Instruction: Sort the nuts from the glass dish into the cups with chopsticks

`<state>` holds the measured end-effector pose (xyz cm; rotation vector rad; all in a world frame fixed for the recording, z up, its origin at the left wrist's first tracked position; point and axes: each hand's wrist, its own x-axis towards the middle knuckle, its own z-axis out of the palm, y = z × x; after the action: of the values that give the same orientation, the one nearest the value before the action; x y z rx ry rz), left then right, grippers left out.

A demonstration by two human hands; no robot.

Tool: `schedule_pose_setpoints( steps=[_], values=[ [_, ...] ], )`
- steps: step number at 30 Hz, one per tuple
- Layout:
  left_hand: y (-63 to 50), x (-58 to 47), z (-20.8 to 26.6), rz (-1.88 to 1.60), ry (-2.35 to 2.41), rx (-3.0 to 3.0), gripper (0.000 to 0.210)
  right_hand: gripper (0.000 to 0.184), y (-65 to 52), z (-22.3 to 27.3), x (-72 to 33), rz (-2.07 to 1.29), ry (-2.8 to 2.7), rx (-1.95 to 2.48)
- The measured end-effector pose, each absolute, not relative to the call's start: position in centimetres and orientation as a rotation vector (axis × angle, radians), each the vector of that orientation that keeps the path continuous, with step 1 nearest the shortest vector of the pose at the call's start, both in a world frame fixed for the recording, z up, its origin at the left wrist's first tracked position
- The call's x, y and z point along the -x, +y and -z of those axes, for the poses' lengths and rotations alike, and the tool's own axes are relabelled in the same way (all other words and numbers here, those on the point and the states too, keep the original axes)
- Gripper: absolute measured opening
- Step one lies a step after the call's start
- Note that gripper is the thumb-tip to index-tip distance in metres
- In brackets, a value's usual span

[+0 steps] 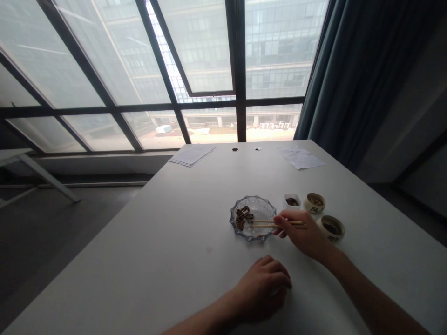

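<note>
Right of centre, your right hand's fingers pinch chopsticks, seemingly working dark pieces; next likely calls for steady closing. Your curled left hand's contents: can't tell.

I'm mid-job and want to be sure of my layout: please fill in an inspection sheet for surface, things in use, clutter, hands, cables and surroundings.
Surface: white table, faint mark near the glass dish.
Things in use: dark brown pieces on the dish's left side; chopsticks, tips beside them; white cup, rear round cup and front round cup to the right, each with contents.
Clutter: paper stack far left, loose paper far right.
Left hand: curled, nearer than the dish; nothing seen in it.
Right hand: fingers closed on the chopsticks.
Cables: nothing seen.
Surroundings: windows ahead, dark curtain right, second table left.
</note>
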<state>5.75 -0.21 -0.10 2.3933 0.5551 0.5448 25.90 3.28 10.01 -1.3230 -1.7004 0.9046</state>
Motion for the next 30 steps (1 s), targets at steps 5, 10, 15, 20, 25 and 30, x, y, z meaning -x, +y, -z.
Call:
schedule_pose_setpoints(
  steps=[5,10,15,20,25,30],
  values=[
    [-0.4,-5.8,0.2,-0.575,0.555,-2.387,0.024,0.054,3.4,-8.9,-25.3,-0.837,-1.698,1.297],
    [-0.3,-5.8,0.2,-0.574,0.539,-2.385,0.024,0.054,3.3,-8.9,-25.0,-0.784,-1.684,1.275],
    [-0.2,-5.8,0.3,-0.587,0.547,-2.384,0.023,0.054,3.3,-8.8,-24.8,-0.773,-1.721,1.259],
    [-0.3,-5.8,0.4,-0.588,0.544,-2.378,0.025,0.053,3.6,-7.8,-24.7,-0.769,-1.63,1.271],
    [-0.2,-5.7,0.5,-0.593,0.549,-2.376,0.026,0.052,3.7,-7.5,-24.8,-0.786,-1.556,1.269],
    [-0.3,-5.8,0.4,-0.58,0.55,-2.383,0.023,0.052,3.4,-7.8,-25.0,-0.773,-1.54,1.29]
  ],
)
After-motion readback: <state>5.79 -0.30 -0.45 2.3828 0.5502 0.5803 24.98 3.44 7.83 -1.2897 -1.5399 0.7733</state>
